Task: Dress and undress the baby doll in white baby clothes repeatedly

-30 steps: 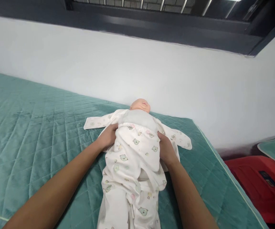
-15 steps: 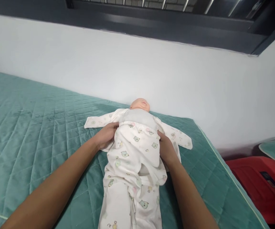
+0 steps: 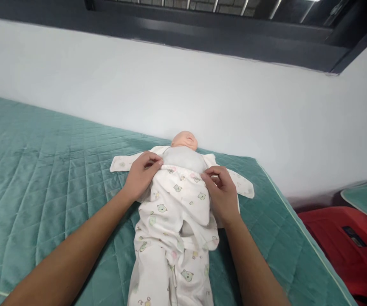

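A baby doll lies on its back, its bare grey torso showing between a spread-open white top and white printed trousers. The trousers, patterned with small green bears, are pulled up to its belly. At the left end of the elastic waistband, my left hand is closed, thumb and fingers pinching the edge. My right hand has its fingers curled, gripping the waistband's right end. Both sleeves of the top stretch out sideways; parts of them are behind my hands.
A green quilted cover lies under the doll. Beyond its head rises a white wall, below a dark window frame with bars. To the right, past the cover's edge, is a red plastic object.
Both hands have come up from the trousers' sides to the top of the waistband, with fingers now curled at its ends. The doll stays in place while the view shifts slightly.
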The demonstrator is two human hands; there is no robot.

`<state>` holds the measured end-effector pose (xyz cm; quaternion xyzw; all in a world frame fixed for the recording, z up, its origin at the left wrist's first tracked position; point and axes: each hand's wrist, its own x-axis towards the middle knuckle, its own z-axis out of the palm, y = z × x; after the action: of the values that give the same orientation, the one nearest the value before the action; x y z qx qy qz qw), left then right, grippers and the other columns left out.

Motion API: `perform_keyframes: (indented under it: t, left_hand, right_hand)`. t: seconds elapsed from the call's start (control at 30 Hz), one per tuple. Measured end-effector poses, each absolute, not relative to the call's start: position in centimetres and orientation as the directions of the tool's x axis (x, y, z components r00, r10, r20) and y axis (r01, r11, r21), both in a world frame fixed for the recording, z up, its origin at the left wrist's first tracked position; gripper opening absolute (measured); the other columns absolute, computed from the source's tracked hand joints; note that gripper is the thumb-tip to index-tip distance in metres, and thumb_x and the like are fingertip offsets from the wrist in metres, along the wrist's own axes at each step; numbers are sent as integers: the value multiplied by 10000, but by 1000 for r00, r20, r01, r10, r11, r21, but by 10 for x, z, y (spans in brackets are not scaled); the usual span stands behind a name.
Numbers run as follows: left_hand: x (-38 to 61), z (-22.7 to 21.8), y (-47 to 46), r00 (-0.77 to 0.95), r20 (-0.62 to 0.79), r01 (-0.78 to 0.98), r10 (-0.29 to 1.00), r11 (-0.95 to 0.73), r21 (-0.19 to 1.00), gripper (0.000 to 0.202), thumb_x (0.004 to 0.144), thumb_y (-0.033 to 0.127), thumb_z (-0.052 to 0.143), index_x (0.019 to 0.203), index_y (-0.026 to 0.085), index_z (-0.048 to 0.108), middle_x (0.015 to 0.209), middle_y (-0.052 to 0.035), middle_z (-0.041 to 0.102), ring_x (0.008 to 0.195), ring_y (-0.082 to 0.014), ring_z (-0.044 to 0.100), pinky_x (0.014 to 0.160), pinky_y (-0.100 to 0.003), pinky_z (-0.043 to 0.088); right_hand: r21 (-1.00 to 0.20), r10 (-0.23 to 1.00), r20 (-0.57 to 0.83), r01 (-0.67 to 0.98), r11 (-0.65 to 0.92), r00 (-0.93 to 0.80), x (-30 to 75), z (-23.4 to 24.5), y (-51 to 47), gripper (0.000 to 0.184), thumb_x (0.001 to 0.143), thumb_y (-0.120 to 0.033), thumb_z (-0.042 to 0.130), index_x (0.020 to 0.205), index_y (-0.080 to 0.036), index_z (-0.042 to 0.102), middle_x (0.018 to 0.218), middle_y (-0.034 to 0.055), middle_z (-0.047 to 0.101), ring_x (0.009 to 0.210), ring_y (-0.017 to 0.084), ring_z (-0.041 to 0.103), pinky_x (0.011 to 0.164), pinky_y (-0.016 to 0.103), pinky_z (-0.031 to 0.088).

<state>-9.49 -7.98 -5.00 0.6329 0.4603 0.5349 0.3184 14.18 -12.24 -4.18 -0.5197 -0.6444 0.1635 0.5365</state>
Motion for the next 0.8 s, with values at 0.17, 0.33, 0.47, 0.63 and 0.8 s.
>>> perform_keyframes:
  t: [0.17,0.33,0.47,0.63,0.8]
  left_hand:
    - [-99,-47,-77,236,427,233,873,-477,847,196,845,379,609,893,199,669,1054,-53,603,1006,-190,559,898,-302,442]
    - [-109,-47,-68,428,319,169,846,-421,891,258,813,401,650,971,198,628,1095,-57,577,990,-192,539,857,-300,432]
    - [-112,-40,-72,503,295,176,812,-431,885,266,794,419,675,912,198,584,1083,-45,549,974,-180,521,868,-290,420]
    - [-112,-28,-77,551,244,272,798,-449,851,270,803,442,657,819,198,542,1081,-43,512,1009,-189,507,893,-300,419]
    - [-114,-26,-78,591,243,280,769,-478,833,239,836,440,627,849,205,584,1089,-42,481,1036,-189,497,915,-298,408]
  right_hand:
    - [-701,843,532,515,493,-83,145,-40,-122,68,893,-289,618,849,-240,604,950,25,557,892,177,533,777,320,441]
    - [-688,860,465,525,501,-210,155,-38,-118,120,874,-320,653,848,-237,570,978,35,528,870,181,518,715,313,427]
    - [-644,859,435,572,507,-272,156,-32,-119,234,877,-336,653,741,-224,498,940,34,514,880,190,512,719,321,421]
    - [-626,855,441,589,511,-272,153,-32,-121,228,882,-354,644,755,-230,501,941,39,520,828,185,503,699,329,434]
    - [-666,848,481,537,517,-220,146,-33,-124,149,863,-319,665,953,-257,564,1048,44,520,808,169,502,699,326,449]
